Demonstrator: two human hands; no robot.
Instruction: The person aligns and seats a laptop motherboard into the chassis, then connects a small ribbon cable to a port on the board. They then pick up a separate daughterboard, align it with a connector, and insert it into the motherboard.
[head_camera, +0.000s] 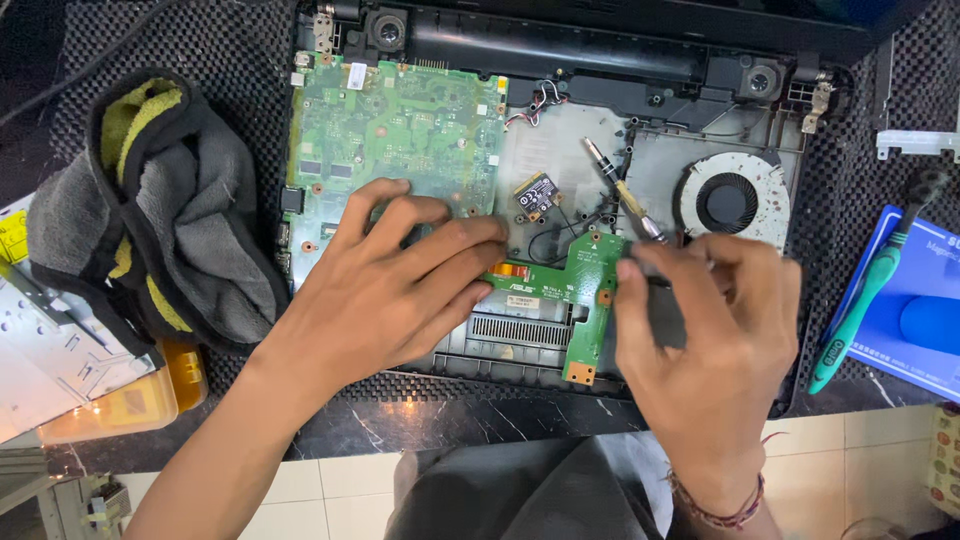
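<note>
1. Pinching a slim screwdriver (622, 195) near its lower end, the right hand (705, 345) has its thumb and fingertips closed narrowly on the tool's handle just above the small green daughterboard (588, 300). The tool's long axis runs from about 11 o'clock at its dark tip down to 5 o'clock at the fingers, so the tip lies up and to the left of the grip, over the bare grey tray of the open laptop chassis (560, 165).
2. Lying at 9 o'clock from the right hand, the left hand (395, 285) rests flat with fingers spread narrowly and holding nothing; its fingertips (485, 245) press on the lower right corner of the main green motherboard (400, 135) and point toward 3 o'clock, at the orange ribbon connector (508, 270) that joins the two boards.
3. The right hand is plainly the nearer one to the screwdriver; the left is well apart from it, with the daughterboard between them.
4. A round cooling fan (728, 200) sits at 1 o'clock from the right hand, just beside the knuckles.
5. Farther out, a grey and yellow cloth (165, 215) lies at 9 o'clock beside the chassis, and a teal toothbrush (865, 300) at 3 o'clock, on a blue box (925, 320).
</note>
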